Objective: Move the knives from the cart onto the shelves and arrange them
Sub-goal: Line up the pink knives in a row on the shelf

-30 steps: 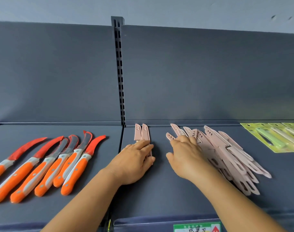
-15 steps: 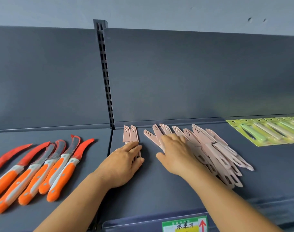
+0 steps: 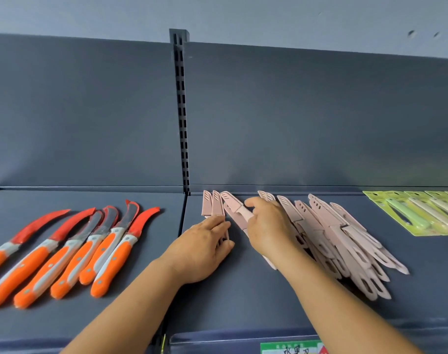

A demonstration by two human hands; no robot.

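While flat on the dark shelf (image 3: 243, 290), with straight fingers, left hand (image 3: 205, 249) presses on two pink sheathed knives (image 3: 212, 206) lying side by side at the shelf's back left corner. Just beside them, right hand (image 3: 266, 226) pinches another pink knife (image 3: 237, 209), seemingly between thumb and forefinger, tip toward the back edge. Heaped pink knives (image 3: 345, 238) overlap toward mid-shelf. Orange-handled knives (image 3: 72, 251) fan across the neighbouring left shelf; green packaged knives (image 3: 417, 213) near the right edge.

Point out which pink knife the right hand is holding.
The pink knife angled between the two neat upright ones by the post and the fanned pile; the right hand pinches it, unlike all the others.
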